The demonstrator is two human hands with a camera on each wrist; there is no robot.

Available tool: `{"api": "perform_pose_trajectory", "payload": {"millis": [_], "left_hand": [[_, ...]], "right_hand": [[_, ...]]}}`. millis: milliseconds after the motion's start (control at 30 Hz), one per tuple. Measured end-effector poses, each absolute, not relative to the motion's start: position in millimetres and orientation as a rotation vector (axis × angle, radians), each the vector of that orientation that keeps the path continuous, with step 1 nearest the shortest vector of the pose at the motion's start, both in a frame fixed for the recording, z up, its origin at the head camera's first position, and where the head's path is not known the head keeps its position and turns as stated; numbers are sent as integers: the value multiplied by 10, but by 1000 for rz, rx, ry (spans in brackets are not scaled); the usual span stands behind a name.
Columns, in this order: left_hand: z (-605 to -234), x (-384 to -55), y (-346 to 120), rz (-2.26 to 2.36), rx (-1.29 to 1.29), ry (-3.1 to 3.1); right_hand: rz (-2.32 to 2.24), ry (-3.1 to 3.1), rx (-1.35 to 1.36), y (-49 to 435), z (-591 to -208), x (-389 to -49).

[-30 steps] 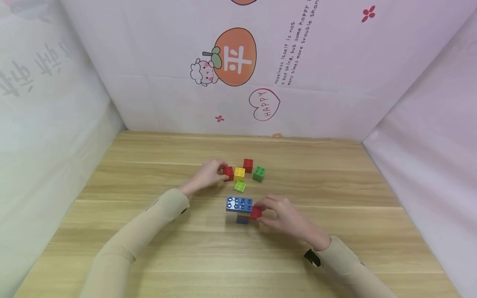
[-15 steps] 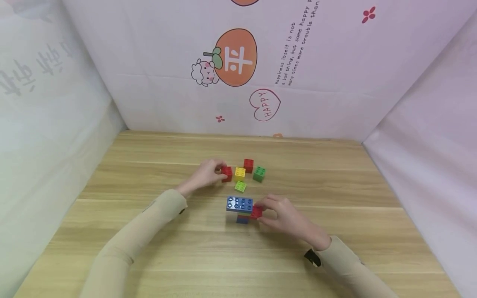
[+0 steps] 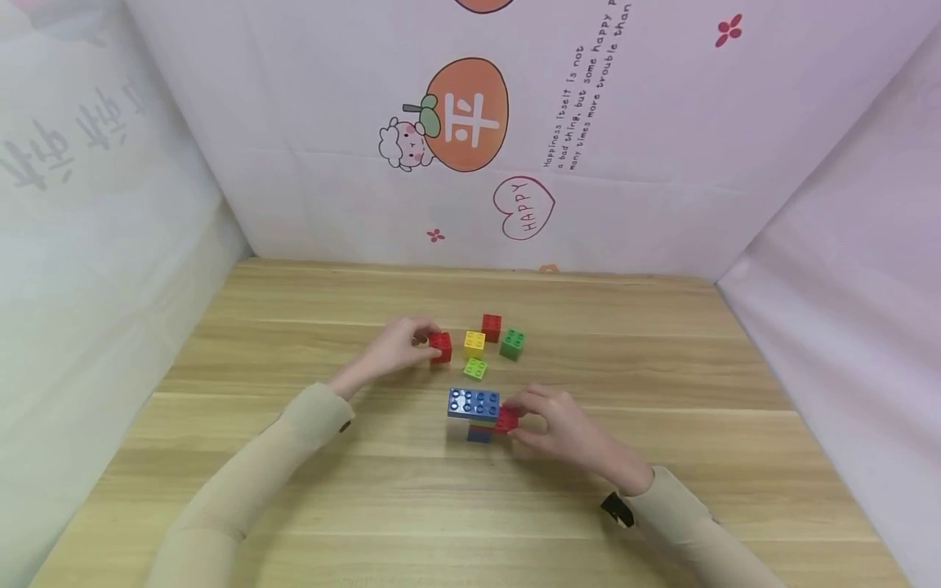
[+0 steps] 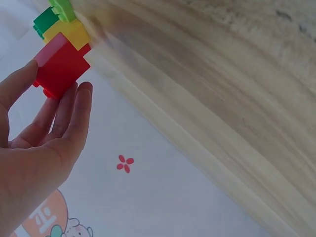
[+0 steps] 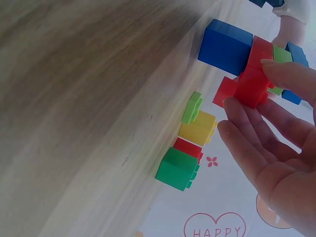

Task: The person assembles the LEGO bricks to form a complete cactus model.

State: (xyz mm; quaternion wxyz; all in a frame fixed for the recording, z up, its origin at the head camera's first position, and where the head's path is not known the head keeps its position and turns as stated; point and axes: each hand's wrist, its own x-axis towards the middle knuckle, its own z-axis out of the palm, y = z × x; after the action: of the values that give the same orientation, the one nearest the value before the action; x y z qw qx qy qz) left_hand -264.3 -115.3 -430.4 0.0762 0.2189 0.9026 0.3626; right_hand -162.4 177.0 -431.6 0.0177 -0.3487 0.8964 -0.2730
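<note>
My left hand (image 3: 398, 346) pinches a red toy building brick (image 4: 62, 65) between thumb and fingertips, left of the loose bricks. My right hand (image 3: 556, 425) holds the red brick (image 5: 252, 87) that juts from the side of a small stack. At the stack's bottom is a blue brick (image 5: 226, 45), then a red layer and a light green one (image 5: 282, 56). A long blue brick (image 3: 474, 403) lies across the top, its studs up, overhanging to the left in the head view.
Between the hands and the back wall stand loose bricks: yellow (image 3: 474, 344), flat light green (image 3: 474, 369), red (image 3: 492, 327) and dark green (image 3: 512, 344). White printed cloth (image 3: 331, 204) walls the wooden table (image 3: 412, 506) at the back and both sides.
My left hand has drawn its red brick leftward and slightly nearer, opening a gap to the yellow brick. My right hand and the stack have stayed in place.
</note>
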Motion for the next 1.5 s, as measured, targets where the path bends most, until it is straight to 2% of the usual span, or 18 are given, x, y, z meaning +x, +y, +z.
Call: {"api": "perform_pose_trajectory", "payload": {"millis": [1033, 1500], "left_hand": [[-3836, -2115, -1219, 1019, 962, 2776], [-3689, -1932, -1269, 1062, 987, 2767]], "right_hand": [[-836, 2789, -1083, 1756, -4301, -1619], [-821, 2788, -1073, 1753, -4291, -1624]]}}
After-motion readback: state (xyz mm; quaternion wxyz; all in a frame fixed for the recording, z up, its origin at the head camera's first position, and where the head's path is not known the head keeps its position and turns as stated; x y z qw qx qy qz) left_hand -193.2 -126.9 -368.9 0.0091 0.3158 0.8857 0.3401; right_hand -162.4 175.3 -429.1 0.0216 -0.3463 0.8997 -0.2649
